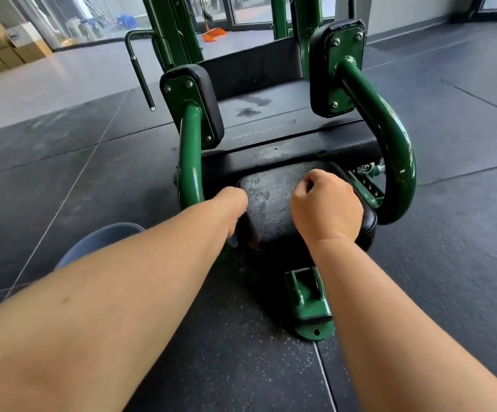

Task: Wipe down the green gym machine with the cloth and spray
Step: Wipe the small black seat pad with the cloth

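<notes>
On the dark rubber floor (63, 188), the green gym machine (396, 150) fills the middle of the view. Its long axis runs straight away from the person: the bolted foot bracket (309, 304) is the near end, and the upright frame stands at the far end, towards the windows. The black seat (271, 114) lies flat along that axis and shows wet patches and streaks. Two side pads (193, 105) on curved green arms stand either side of it, their bolted backs turned towards the camera.

At the near end sits the rounded front pad (274, 203), mottled with damp marks, and both hands are on it. The right hand (324, 203) rests on top, curled into a fist with nothing showing inside it. The left hand (231, 203) reaches over the pad's left edge with its fingers hidden, so its grip cannot be told. A small grey-blue scrap (234, 237) shows just beneath it and may be the cloth. No spray bottle is in view.

The step in hand appears to be wiping the front pad, with the seat probably already sprayed. The next move likely calls for firm strokes across the pad's top and down its sides. After that would come the green tubing, which looks unwiped.
</notes>
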`<action>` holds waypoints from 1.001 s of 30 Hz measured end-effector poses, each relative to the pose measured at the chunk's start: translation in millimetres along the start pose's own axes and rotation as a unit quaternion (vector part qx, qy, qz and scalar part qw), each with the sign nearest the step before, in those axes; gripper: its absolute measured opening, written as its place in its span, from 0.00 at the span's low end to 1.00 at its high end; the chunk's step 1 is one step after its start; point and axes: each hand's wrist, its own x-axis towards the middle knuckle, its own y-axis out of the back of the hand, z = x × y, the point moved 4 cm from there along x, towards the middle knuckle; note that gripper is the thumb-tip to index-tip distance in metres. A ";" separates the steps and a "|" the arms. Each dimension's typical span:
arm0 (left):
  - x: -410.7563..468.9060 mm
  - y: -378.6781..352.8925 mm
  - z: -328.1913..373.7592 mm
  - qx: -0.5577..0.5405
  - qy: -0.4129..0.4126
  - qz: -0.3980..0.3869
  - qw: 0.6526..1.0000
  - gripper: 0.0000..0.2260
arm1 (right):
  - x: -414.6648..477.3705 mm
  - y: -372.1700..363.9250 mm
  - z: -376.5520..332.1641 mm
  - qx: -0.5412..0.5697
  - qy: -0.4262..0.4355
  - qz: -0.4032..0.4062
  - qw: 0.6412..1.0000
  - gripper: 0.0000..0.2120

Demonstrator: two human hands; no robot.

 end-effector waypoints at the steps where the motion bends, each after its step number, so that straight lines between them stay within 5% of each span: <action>1: -10.8 -4.4 -3.2 0.013 -0.008 0.002 1.000 0.13 | -1.1 1.3 0.1 0.006 -0.004 0.001 1.000 0.10; 6: -38.1 -3.3 -50.0 -0.088 -0.043 0.031 0.995 0.08 | -2.9 8.5 1.1 0.070 -0.014 0.026 0.997 0.10; 9: -52.4 6.5 -52.5 -0.083 -0.117 0.169 0.975 0.07 | -4.6 15.1 6.7 0.171 -0.019 0.032 0.985 0.11; 11: -60.5 10.1 -33.0 -0.158 -0.199 0.227 0.940 0.04 | -2.6 12.2 6.8 0.305 -0.034 -0.057 0.950 0.12; 13: -62.5 -3.6 -11.2 -0.266 -0.199 0.111 0.937 0.09 | -7.8 8.6 1.0 0.446 -0.095 -0.214 0.864 0.14; 14: -62.4 -17.3 -1.4 -0.322 -0.170 -0.015 0.931 0.18 | -11.8 7.0 -1.3 0.497 -0.125 -0.274 0.814 0.16; 16: -72.0 -43.4 15.2 -0.371 -0.126 -0.217 0.894 0.28 | -17.7 6.1 2.3 0.580 -0.154 -0.302 0.741 0.15; 17: -72.8 -50.8 21.4 -0.361 -0.126 -0.257 0.887 0.29 | -17.5 5.9 9.0 0.595 -0.151 -0.271 0.741 0.13; 20: -53.7 -58.7 33.1 -0.142 -0.242 -0.153 0.948 0.20 | -9.2 30.5 43.9 0.473 -0.116 -0.058 0.871 0.13; 22: -40.0 -58.4 37.4 0.088 -0.309 -0.048 0.946 0.19 | -4.9 56.7 71.9 0.277 -0.123 0.076 0.950 0.14; 23: -34.0 -60.1 36.1 0.198 -0.309 -0.036 0.929 0.20 | -5.7 62.1 82.6 0.185 -0.148 0.081 0.968 0.13; 25: -19.0 -62.4 32.4 0.361 -0.302 -0.040 0.881 0.22 | -8.0 50.6 103.5 0.131 -0.258 -0.025 0.957 0.12; 27: -2.1 -56.8 29.0 0.424 -0.300 -0.020 0.854 0.23 | -21.0 31.3 110.3 0.234 -0.392 -0.142 0.878 0.20; 28: 7.2 -53.0 27.3 0.430 -0.299 -0.010 0.852 0.23 | -24.8 26.5 108.8 0.287 -0.417 -0.171 0.845 0.20; 30: 15.9 -46.3 23.1 0.426 -0.308 0.003 0.851 0.21 | -22.6 28.1 103.3 0.307 -0.388 -0.210 0.843 0.20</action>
